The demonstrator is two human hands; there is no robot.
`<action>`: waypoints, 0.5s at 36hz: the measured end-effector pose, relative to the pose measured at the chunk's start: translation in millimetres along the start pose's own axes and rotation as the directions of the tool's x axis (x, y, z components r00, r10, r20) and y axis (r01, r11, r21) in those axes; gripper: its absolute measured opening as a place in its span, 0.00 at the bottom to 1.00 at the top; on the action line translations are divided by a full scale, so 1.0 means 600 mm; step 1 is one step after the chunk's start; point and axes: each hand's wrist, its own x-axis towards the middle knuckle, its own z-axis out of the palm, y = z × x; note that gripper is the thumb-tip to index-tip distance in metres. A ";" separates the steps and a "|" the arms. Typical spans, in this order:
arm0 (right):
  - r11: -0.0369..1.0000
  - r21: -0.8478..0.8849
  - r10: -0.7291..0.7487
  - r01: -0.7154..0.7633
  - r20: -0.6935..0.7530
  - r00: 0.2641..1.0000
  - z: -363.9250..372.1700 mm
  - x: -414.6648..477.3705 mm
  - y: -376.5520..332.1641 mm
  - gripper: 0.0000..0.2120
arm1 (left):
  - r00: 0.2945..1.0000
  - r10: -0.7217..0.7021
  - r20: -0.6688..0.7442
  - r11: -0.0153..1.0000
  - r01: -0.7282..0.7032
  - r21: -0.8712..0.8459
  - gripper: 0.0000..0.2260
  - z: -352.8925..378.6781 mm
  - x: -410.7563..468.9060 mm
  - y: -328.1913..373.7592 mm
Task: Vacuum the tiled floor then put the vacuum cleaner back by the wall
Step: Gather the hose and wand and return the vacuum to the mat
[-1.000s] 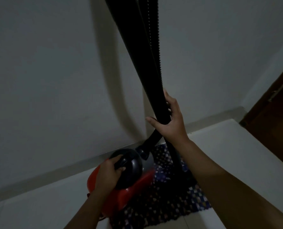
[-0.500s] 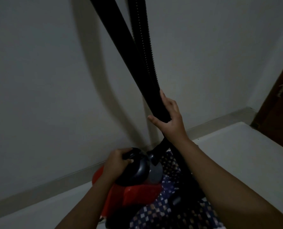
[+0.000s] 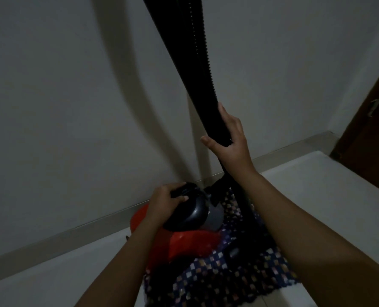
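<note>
The red vacuum cleaner with its black domed top sits low in the middle, over a patterned mat, close to the white wall. My left hand grips the black handle on top of the vacuum body. My right hand is wrapped around the black wand and ribbed hose, which rise steeply together out of the top of the view. The wand's lower end runs down behind my right forearm and is hidden in shadow.
A dark checkered mat lies on the pale tiled floor. A grey skirting strip runs along the wall's foot. A brown wooden door with a metal handle stands at the right edge.
The vacuum body has shifted a little and tilted while both hands keep their grips. The wand and hose have come closer together, and my view has moved slightly.
</note>
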 end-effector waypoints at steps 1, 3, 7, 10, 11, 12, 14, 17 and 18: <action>1.000 -0.004 0.007 -0.007 -0.006 1.000 0.000 -0.002 0.001 0.37 | 1.000 -0.008 0.010 1.000 0.008 -0.002 0.20 0.000 0.001 -0.001; 1.000 -0.018 0.004 -0.004 -0.024 1.000 -0.001 -0.009 0.003 0.37 | 0.999 -0.020 0.030 1.000 0.020 0.000 0.21 0.000 0.003 -0.001; 1.000 -0.013 0.001 -0.002 -0.048 0.999 -0.006 -0.022 0.003 0.38 | 0.998 -0.034 0.045 0.999 0.033 0.010 0.21 -0.001 0.006 -0.003; 0.999 -0.019 0.034 -0.035 -0.066 0.997 -0.009 -0.030 -0.002 0.39 | 0.999 -0.030 0.042 0.999 0.028 0.032 0.21 0.002 0.004 -0.003; 0.998 -0.039 0.040 -0.043 -0.079 0.996 -0.009 -0.032 -0.004 0.39 | 0.999 -0.021 0.041 0.999 0.019 0.044 0.21 0.003 0.003 -0.003; 0.997 -0.057 0.047 -0.052 -0.096 0.994 -0.009 -0.035 -0.005 0.40 | 0.999 -0.009 0.042 0.998 0.007 0.055 0.21 0.004 0.001 -0.004; 0.995 -0.068 0.063 -0.073 -0.137 0.989 -0.007 -0.040 -0.006 0.40 | 0.999 0.009 0.043 0.998 -0.011 0.066 0.21 0.004 -0.001 -0.008; 0.995 -0.061 0.061 -0.073 -0.177 0.982 0.000 -0.049 -0.010 0.39 | 0.999 0.023 0.034 0.999 -0.025 0.044 0.21 0.003 -0.002 -0.015; 0.997 -0.051 0.053 -0.063 -0.172 0.984 0.003 -0.052 -0.013 0.37 | 0.999 0.025 0.036 0.999 -0.027 0.043 0.20 0.003 -0.003 -0.015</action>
